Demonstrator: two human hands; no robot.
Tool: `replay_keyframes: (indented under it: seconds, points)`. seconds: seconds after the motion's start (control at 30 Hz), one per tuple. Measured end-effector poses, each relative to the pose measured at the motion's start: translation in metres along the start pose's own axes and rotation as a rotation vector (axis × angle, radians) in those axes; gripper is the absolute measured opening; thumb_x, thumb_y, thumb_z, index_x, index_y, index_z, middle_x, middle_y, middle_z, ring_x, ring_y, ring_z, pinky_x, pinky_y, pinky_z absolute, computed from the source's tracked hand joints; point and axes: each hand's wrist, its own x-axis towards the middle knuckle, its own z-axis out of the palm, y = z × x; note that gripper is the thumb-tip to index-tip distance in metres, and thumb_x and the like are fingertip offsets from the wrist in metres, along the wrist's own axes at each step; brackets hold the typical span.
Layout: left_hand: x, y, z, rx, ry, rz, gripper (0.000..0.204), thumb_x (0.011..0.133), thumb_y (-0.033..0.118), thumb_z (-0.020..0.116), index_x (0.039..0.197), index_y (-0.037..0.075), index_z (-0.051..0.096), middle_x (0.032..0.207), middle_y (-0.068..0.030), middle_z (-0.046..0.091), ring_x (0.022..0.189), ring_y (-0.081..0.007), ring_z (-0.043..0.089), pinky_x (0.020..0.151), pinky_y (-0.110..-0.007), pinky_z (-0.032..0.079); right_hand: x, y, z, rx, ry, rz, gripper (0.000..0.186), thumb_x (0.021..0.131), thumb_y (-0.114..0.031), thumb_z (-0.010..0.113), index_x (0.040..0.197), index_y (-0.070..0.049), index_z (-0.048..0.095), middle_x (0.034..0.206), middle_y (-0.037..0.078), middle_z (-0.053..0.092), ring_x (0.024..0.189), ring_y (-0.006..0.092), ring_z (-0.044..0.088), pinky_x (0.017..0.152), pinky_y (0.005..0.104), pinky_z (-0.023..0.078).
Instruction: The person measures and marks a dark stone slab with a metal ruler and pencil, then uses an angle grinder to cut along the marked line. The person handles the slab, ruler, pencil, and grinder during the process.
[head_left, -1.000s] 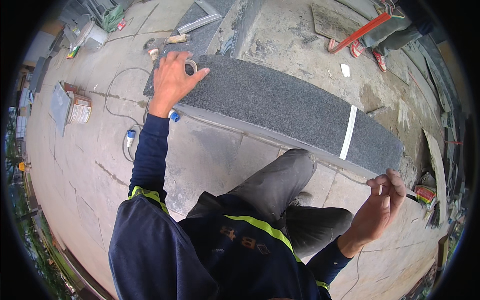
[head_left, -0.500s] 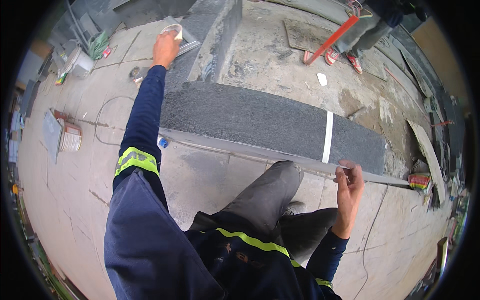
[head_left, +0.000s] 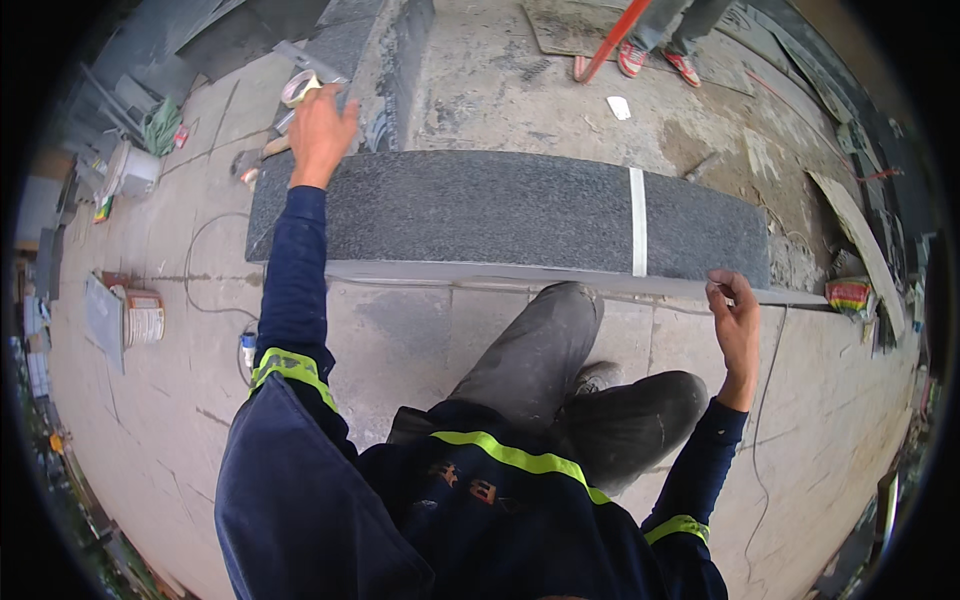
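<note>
My left hand [head_left: 322, 128] reaches beyond the left end of a long dark speckled stone slab [head_left: 470, 205], its fingers apart at a roll of pale tape [head_left: 300, 88] that sits by a grey metal square [head_left: 310, 60]. A white strip [head_left: 637, 222] crosses the slab near its right part. My right hand [head_left: 735, 315] is curled below the slab's front right edge, thumb and forefinger close together; I cannot make out what, if anything, they hold. My bent knees are just in front of the slab.
Another person's legs in red-and-white shoes [head_left: 632, 58] stand behind, by a red pole [head_left: 610, 40]. At left are a cable [head_left: 190, 245], a pail [head_left: 140, 315], a white bucket [head_left: 133, 168]. A leaning board [head_left: 855, 245] and a bag [head_left: 848, 296] lie at right.
My left hand carried the tape roll from the slab's left end to farther back and has loosened its fingers from it. My right hand stays curled near the front edge. The view has shifted.
</note>
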Motion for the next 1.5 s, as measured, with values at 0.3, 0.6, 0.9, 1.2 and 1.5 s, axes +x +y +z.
replay_keyframes:
  seconds: [0.3,0.6,0.9,1.2,1.5]
  points:
    - [-0.145,-0.046,-0.043,0.143,0.069,-0.437,0.046,0.103,0.029,0.076,0.145,0.01,0.069,0.135,-0.0235,0.067,0.124,-0.0459,0.068,0.104,-0.062,0.053,0.066,0.12,-0.04,-0.075,0.189,0.138,0.03,0.106,-0.01,0.073,0.133,0.004,0.075,0.126,0.014,0.077,0.113,0.0232,0.071,0.103,0.0369,0.056]
    - [-0.047,-0.119,0.014,0.108,-0.316,-0.482,0.072,0.114,0.06,0.049,0.165,0.01,0.055,0.152,-0.0317,0.066,0.14,-0.0538,0.063,0.118,-0.061,0.05,0.1,0.15,-0.048,-0.688,0.445,0.119,0.048,0.099,-0.037,0.078,0.139,-0.01,0.076,0.14,0.025,0.071,0.137,0.0496,0.063,0.115,0.0577,0.052]
    - [-0.142,-0.013,-0.009,0.375,-0.326,-0.448,0.068,0.115,0.061,0.052,0.161,0.013,0.062,0.164,-0.0167,0.059,0.154,-0.0426,0.051,0.113,-0.078,0.044,0.134,0.152,-0.063,-0.745,0.408,0.106,0.054,0.104,-0.049,0.072,0.14,-0.009,0.077,0.141,0.026,0.072,0.133,0.0517,0.064,0.114,0.0587,0.052]
    - [-0.099,0.074,0.034,-0.152,0.151,0.199,0.03,0.109,0.03,0.063,0.122,0.004,0.072,0.122,-0.0231,0.07,0.117,-0.0441,0.067,0.099,-0.058,0.055,0.253,0.137,-0.034,-0.751,-0.074,-0.099,0.07,0.119,-0.056,0.044,0.125,0.003,0.082,0.12,0.031,0.081,0.115,0.0521,0.076,0.101,0.0586,0.056]
    - [-0.027,0.13,0.039,-0.086,-0.78,0.138,0.112,0.081,0.11,0.053,0.077,0.002,0.079,0.068,-0.0129,0.07,0.068,-0.0341,0.068,0.063,-0.052,0.045,0.281,0.162,-0.036,-0.86,-0.091,-0.147,0.079,0.119,-0.058,0.04,0.113,0.009,0.082,0.117,0.037,0.078,0.115,0.056,0.073,0.102,0.0619,0.053]
